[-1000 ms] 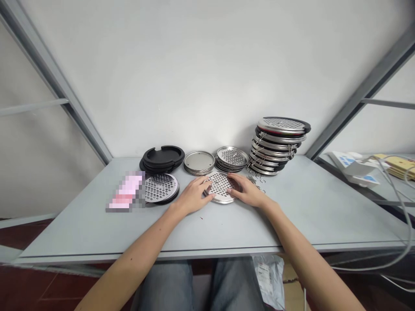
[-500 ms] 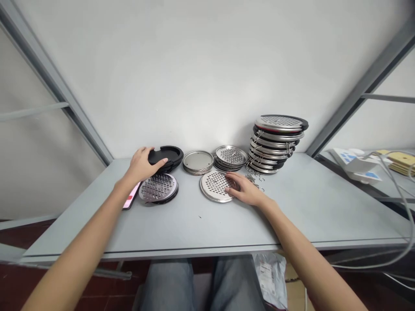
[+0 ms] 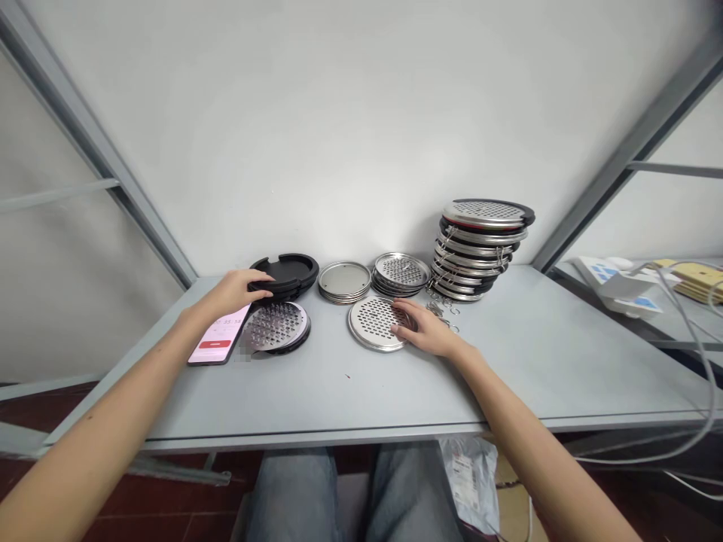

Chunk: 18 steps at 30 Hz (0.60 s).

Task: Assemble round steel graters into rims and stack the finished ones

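My left hand [image 3: 242, 287] grips the near left edge of a black round holder with a notched rim [image 3: 285, 269], on a small stack of similar ones. Its fingers are on top and the thumb is lower, at the side. My right hand [image 3: 426, 328] rests on the right side of a perforated round metal grater disc [image 3: 376, 324], thumb and fingers apart. The disc lies flat on the table. Below the black stack lies another pile, topped by a grater plate with raised teeth [image 3: 276, 326].
Behind the disc stand plain metal plates [image 3: 344, 278] and perforated ones [image 3: 402, 269]. A tall stack of assembled graters [image 3: 483, 248] rises at right, with loose metal hooks [image 3: 443, 309] beside it. A phone [image 3: 212, 342] lies at left. White cables [image 3: 692, 331] hang over the right side.
My left hand has left the metal disc, swung left to the black holders and now takes one by its edge. The right hand has stayed on the disc.
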Each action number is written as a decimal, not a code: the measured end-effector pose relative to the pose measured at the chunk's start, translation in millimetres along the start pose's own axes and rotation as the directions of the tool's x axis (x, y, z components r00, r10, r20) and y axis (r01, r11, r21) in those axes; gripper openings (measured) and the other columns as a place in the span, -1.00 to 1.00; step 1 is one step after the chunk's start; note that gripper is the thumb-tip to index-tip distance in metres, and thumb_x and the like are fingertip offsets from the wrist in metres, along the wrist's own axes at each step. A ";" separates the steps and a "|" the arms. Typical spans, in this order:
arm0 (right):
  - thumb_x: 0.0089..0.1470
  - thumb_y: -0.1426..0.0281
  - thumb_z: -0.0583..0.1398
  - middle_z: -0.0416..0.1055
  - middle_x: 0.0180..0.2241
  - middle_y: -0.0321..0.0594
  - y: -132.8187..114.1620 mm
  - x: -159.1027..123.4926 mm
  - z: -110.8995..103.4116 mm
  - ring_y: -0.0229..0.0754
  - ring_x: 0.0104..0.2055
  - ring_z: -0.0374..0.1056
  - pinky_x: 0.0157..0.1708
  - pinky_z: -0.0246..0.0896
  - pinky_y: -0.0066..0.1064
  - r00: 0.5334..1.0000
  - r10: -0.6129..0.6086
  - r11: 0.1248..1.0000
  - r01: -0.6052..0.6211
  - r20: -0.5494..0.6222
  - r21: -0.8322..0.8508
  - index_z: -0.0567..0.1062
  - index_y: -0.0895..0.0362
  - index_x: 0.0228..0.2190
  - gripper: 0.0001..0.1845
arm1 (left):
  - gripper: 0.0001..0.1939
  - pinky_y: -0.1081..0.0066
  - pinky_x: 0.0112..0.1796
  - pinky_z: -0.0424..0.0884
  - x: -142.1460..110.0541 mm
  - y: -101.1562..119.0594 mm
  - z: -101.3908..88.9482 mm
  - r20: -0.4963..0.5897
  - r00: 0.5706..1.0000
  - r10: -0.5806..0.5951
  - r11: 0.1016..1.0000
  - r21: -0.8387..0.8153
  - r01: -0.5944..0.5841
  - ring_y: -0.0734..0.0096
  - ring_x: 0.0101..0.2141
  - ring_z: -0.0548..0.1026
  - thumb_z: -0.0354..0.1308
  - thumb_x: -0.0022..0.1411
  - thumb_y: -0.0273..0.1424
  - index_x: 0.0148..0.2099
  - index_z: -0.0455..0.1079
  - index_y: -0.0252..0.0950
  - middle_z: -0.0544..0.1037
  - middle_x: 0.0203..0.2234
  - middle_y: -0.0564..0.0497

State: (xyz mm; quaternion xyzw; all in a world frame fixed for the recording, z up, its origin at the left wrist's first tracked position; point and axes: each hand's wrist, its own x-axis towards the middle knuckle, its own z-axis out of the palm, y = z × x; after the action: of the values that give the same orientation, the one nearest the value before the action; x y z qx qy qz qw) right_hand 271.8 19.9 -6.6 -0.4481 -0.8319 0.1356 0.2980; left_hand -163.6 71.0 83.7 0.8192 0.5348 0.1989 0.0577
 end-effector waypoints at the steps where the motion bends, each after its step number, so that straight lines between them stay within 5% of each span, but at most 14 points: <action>1: 0.09 0.09 0.15 0.28 0.13 0.06 0.1 0.1 -0.1 0.10 0.15 0.23 0.15 0.12 -0.01 1.000 -0.001 1.000 0.001 0.000 -0.001 0.35 0.17 0.09 -0.39 | -0.51 0.21 0.04 0.31 -0.9 -1.4 -1.1 -0.001 1.000 0.005 1.000 0.002 -0.005 0.11 -0.02 0.45 0.12 0.10 0.00 -0.04 0.48 -0.18 0.53 -0.04 -0.04; 8: 0.09 0.09 0.15 0.28 0.14 0.05 -2.3 0.8 -1.5 0.11 0.16 0.22 0.15 0.11 0.01 1.000 0.011 1.000 -0.011 0.005 -0.005 0.36 0.15 0.08 -0.40 | -0.47 0.23 -0.02 0.36 -8.7 4.3 -10.7 0.002 0.999 0.043 0.999 0.024 -0.043 0.15 -0.08 0.48 0.04 0.10 0.10 -0.08 0.50 -0.12 0.54 -0.06 -0.03; 18: 0.09 0.08 0.15 0.26 0.15 0.05 -2.4 0.4 -2.4 0.12 0.17 0.21 0.16 0.09 0.01 1.000 0.011 1.000 -0.011 0.011 -0.003 0.36 0.16 0.09 -0.39 | -0.58 0.30 -0.18 0.42 -32.8 10.2 -38.7 0.006 0.994 0.106 0.991 0.079 -0.106 0.17 -0.16 0.50 0.07 0.16 -0.01 -0.05 0.50 -0.08 0.55 -0.13 -0.02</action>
State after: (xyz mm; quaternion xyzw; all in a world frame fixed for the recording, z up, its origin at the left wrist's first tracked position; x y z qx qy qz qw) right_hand 271.5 18.7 -3.4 -0.4525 -0.8312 0.1383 0.2921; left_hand -181.3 32.7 113.5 0.8482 0.4980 0.1797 0.0151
